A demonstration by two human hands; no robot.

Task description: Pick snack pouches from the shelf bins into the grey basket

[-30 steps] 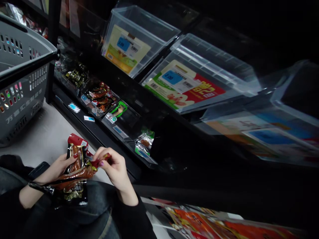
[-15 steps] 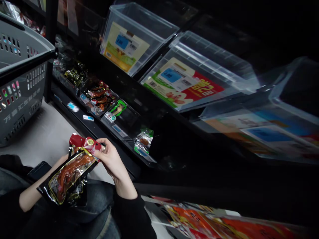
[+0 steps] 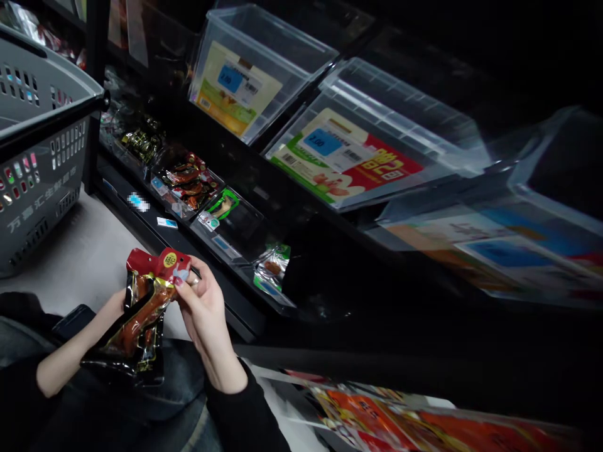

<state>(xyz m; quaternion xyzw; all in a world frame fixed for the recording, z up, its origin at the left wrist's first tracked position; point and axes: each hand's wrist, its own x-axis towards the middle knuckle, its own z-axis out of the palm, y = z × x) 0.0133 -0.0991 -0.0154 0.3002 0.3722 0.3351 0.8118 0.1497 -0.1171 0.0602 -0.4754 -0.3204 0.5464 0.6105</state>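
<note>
Both my hands hold a stack of black and red snack packets (image 3: 141, 314) over my lap at the lower left. My right hand (image 3: 203, 311) pinches the red top edge of the front packet, its fingers curled. My left hand (image 3: 111, 309) is mostly hidden behind the packets and supports them from the back. The front packet shows a glossy brown meat piece through a clear window.
A grey shopping basket (image 3: 38, 157) stands on the floor at the left. A low dark shelf (image 3: 188, 188) holds small snack packets in clear trays. Above it sit clear plastic bins (image 3: 372, 138) with price labels. Red packaging (image 3: 424, 427) lies at the bottom right.
The front packet was turned from lying across my hands to face up, then tilted more upright. My right hand shifted to grip its red top edge.
</note>
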